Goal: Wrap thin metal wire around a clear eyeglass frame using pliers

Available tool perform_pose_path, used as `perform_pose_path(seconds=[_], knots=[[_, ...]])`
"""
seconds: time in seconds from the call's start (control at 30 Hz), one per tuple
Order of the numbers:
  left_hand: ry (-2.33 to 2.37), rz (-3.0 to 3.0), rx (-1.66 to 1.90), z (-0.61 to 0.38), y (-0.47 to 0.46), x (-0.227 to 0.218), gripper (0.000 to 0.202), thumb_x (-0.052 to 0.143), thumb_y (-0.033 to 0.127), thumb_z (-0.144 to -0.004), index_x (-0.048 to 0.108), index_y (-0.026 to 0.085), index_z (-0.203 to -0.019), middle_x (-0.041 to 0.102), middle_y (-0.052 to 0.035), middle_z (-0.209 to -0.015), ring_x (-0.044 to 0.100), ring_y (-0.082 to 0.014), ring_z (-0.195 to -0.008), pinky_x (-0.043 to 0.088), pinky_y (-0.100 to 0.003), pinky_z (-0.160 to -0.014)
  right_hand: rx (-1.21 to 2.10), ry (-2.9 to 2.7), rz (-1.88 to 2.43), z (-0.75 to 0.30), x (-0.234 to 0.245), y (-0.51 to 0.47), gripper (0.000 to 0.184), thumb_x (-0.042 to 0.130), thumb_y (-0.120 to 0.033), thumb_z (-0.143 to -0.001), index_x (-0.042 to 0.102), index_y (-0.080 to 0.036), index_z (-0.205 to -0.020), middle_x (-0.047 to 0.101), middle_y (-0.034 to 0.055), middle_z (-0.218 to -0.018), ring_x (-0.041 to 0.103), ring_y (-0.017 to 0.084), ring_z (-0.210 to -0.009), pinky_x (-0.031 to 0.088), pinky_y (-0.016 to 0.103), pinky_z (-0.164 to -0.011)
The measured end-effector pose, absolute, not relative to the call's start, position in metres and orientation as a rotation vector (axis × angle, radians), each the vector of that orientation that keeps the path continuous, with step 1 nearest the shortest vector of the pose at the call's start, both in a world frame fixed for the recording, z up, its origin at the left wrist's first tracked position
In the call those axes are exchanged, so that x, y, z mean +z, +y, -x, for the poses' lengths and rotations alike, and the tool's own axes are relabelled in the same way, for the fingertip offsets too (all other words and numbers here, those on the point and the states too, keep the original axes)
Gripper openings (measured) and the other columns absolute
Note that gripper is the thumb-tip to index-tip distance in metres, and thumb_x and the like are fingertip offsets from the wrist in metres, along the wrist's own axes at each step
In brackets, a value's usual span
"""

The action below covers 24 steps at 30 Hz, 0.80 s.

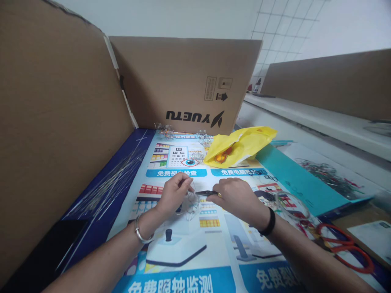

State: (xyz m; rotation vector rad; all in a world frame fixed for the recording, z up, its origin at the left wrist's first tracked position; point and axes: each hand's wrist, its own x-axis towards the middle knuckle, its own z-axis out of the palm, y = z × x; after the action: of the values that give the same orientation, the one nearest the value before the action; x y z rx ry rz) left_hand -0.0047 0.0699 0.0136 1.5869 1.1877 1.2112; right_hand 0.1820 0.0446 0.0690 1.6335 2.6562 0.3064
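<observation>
From the head camera, two hands work over a printed poster [183, 252] on the desk. The left hand [175, 191] pinches one thin wire piece [191, 205], whose shape is hard to make out. The right hand [235, 197] grips one pair of pliers [205, 193], tips at the wire. One yellow bag [241, 146] lies beyond. One pair of red scissors [345, 246] lies right, and a sheaf of straight wires [106, 187] left, too fine to count.

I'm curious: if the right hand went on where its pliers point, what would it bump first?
Probably the wire piece held by the left hand; pliers in the right hand aim at it, though depth is unclear.
</observation>
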Motion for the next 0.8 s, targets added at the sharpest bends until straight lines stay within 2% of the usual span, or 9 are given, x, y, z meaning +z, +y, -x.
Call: perform_pose_path(seconds=[0.43, 0.8], knots=[[1.110, -1.712, 1.152, 0.005, 0.069, 0.020, 0.019, 0.046, 0.029, -0.081, 0.056, 0.018, -0.069, 0.061, 0.0005, -0.066, 0.056, -0.0129, -0.065, 0.042, -0.024, -0.064, 0.405, 2.704, -1.595, -0.176, 0.073, 0.050, 0.035, 0.046, -0.048, -0.082, 0.065, -0.021, -0.070, 0.063, 0.0032, -0.069, 0.057, 0.016, -0.064, 0.028, 0.025, -0.055], [1.126, -1.726, 1.113, 0.009, 0.072, 0.019, 0.023, 0.041, 0.034, -0.085, 0.052, 0.019, -0.072, 0.060, 0.0008, -0.068, 0.057, -0.0136, -0.067, 0.043, -0.027, -0.067, 0.389, 2.752, -1.599, -0.176, 0.071, 0.056, 0.036, 0.046, -0.049, -0.082, 0.065, -0.021, -0.070, 0.063, 0.0029, -0.070, 0.057, 0.016, -0.065, 0.028, 0.026, -0.055]])
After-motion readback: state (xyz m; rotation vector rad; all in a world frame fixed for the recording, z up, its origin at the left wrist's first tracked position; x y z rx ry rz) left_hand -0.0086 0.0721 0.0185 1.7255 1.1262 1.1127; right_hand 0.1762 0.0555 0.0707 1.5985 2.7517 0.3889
